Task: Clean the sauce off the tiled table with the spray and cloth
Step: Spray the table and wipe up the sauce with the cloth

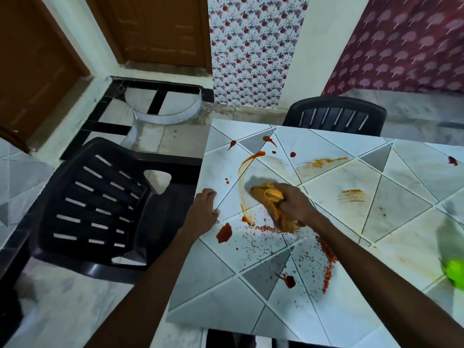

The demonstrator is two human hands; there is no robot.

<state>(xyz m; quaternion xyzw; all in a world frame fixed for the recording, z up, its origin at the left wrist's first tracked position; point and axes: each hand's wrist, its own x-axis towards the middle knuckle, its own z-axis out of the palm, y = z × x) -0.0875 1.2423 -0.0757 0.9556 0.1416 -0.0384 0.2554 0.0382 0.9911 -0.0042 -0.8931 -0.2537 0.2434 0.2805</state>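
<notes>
- I see the right hand (pixel 293 204) reaching out over the tiled table (pixel 401 222), arm stretched from the near right corner toward the middle, knuckles up.
- Its fingers are curled tight round a bunched yellow cloth (pixel 270 197), pressing it down on the tiles. The cloth's tail trails back under the wrist.
- The left hand (pixel 204 209) rests on the table's left edge with the fingers lying loose on the tile and the thumb beside them, gripping nothing. The forearm runs straight back toward me.
- Sauce (pixel 224 233) lies as a red blob just near-left of the cloth, with a curved orange smear arcing round the cloth's far side, specks nearer me, and streaks to the right.
- The green spray bottle (pixel 453 270) stands at the right edge of view, blurred, well apart from both hands.
- A black plastic chair (pixel 100 204) stands left of the table, with a second chair (pixel 335 115) at its far side.
</notes>
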